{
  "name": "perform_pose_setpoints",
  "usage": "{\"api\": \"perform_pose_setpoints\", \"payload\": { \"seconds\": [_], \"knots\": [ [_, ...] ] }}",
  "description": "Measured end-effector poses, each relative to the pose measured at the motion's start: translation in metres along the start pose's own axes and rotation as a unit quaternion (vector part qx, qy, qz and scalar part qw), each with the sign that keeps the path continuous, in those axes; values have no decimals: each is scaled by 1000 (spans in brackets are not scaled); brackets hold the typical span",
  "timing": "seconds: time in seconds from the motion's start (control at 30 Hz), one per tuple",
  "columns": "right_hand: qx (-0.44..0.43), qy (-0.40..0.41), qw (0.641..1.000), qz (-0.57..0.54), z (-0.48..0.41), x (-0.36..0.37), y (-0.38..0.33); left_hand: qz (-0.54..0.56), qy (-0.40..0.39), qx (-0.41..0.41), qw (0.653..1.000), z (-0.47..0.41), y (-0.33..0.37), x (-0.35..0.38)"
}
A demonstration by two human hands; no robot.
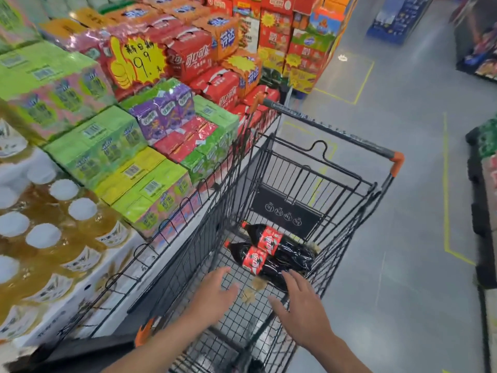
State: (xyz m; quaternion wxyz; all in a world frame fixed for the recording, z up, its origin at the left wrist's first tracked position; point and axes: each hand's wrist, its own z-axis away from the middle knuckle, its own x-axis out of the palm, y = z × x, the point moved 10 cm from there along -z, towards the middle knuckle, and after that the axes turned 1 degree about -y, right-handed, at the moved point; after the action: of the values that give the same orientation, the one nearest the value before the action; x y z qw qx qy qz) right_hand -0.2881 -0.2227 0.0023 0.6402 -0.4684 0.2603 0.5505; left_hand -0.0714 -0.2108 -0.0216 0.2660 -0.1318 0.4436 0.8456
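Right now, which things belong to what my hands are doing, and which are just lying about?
In hand: left hand, right hand, cola bottles, cart.
Lying about: green drink cartons, red cola cases, amber bottles, yellow price sign.

1 view only, head-worn, wide-angle. It looks forward and steeply down from above and behind both hands. The left hand (215,292) and right hand (304,310) sit low centre, with the forearms entering from the bottom edge. Range is close: hands near the lens, wire cart (322,127) basket directly beyond them, 2 cola bottles (271,251) just past the fingertips. The frame is tilted, so the cart runs diagonally up-right. Left of the hands, drink-pack stacks (107,146) reach the top edge. Right of the hands is grey floor (403,251) with yellow lines. Edges are bowed and soft.
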Motion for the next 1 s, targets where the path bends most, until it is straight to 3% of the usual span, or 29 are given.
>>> {"api": "perform_pose_setpoints", "payload": {
  "seconds": [0.47, 1.0],
  "knots": [
    [-19, -99, 993, 62, -186, 4, 69, 124, 21, -172, 977, -196, 20, 25],
    [64, -161, 980, 94, -285, 77, 145, 373, 3, -347, 861, -381, -93, 135]
  ]
}}
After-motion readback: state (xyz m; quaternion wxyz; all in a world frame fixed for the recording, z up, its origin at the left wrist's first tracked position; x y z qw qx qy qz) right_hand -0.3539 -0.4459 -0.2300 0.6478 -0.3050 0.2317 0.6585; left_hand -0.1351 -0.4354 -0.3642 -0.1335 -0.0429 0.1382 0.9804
